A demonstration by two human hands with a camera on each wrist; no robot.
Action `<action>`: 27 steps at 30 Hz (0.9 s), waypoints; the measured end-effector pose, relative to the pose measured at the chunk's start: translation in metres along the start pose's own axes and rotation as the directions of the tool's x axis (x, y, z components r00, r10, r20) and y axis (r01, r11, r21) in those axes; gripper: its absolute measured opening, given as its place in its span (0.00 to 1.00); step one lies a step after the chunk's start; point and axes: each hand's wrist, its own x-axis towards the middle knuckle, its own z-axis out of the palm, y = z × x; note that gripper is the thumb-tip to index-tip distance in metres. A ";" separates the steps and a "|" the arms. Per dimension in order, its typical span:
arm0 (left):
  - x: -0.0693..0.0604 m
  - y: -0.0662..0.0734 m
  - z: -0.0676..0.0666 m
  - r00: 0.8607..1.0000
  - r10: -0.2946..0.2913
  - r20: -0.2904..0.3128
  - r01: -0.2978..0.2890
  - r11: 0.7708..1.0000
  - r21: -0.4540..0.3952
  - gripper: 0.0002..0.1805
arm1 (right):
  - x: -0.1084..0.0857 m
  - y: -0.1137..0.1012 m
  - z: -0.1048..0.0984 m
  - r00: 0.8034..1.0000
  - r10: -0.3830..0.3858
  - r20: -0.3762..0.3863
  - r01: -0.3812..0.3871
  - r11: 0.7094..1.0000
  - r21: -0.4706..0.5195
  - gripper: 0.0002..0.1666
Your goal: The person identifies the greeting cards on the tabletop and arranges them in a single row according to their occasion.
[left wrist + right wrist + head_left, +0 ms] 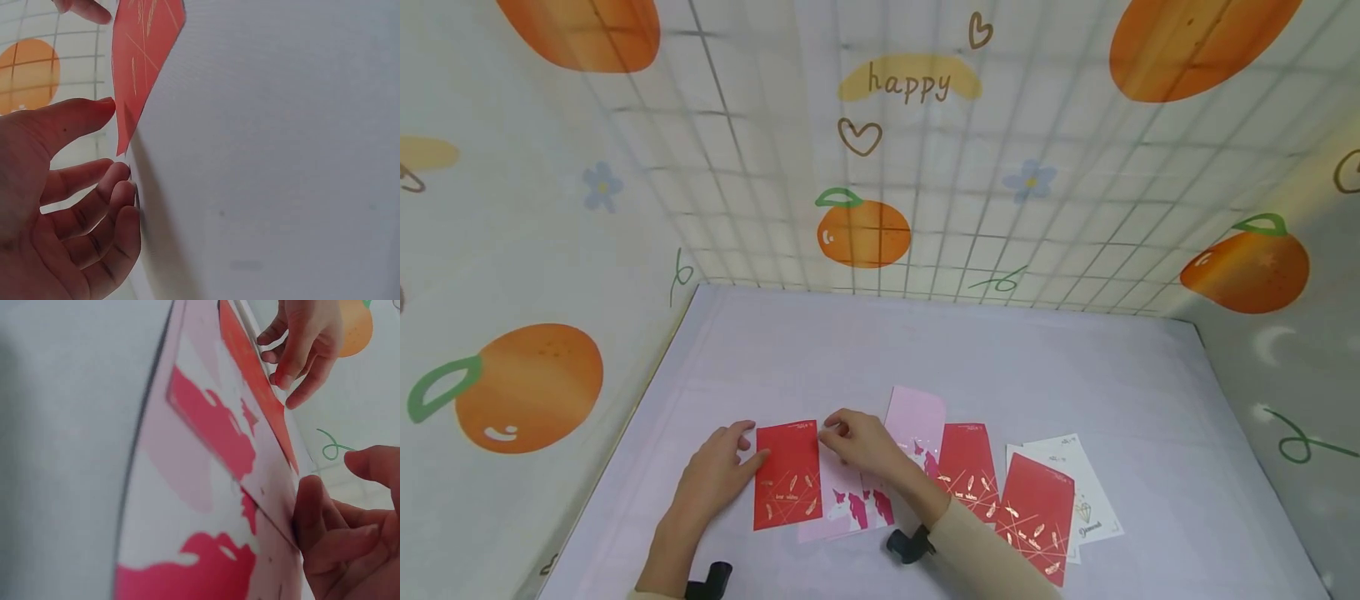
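Note:
A red card (786, 471) with gold feather prints lies flat at the left. My left hand (711, 471) is beside it, thumb on its left edge and the other fingers loosely bent on the table. In the left wrist view the thumb (94, 115) touches the card's edge. Two pink unicorn cards (846, 487) overlap, the left one partly under the red card. My right hand (865, 450) is over their upper part; in the right wrist view its fingers (309, 503) rest against a pink card's edge, thumb raised apart.
Right of my hand lie another pink card (917, 408), two more red cards (966, 454), and overlapping white cards (1093, 467) partly beneath the rightmost red one. My right forearm crosses over some of them. A patterned cloth wall (925, 192) encloses the white table (820, 350).

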 end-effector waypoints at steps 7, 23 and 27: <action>0.001 -0.002 0.003 1.000 -0.007 0.004 0.007 1.000 -0.004 0.41 | 0.004 0.002 0.003 0.999 0.035 0.026 -0.036 0.999 0.037 0.23; 0.002 -0.008 0.010 1.000 -0.006 0.005 0.006 1.000 -0.023 0.43 | 0.017 0.019 -0.005 0.967 0.035 0.252 -0.114 0.945 0.307 0.22; 0.002 -0.008 0.011 1.000 -0.001 0.002 0.001 1.000 -0.020 0.43 | 0.018 0.021 -0.003 0.968 0.033 0.250 -0.123 0.927 0.353 0.19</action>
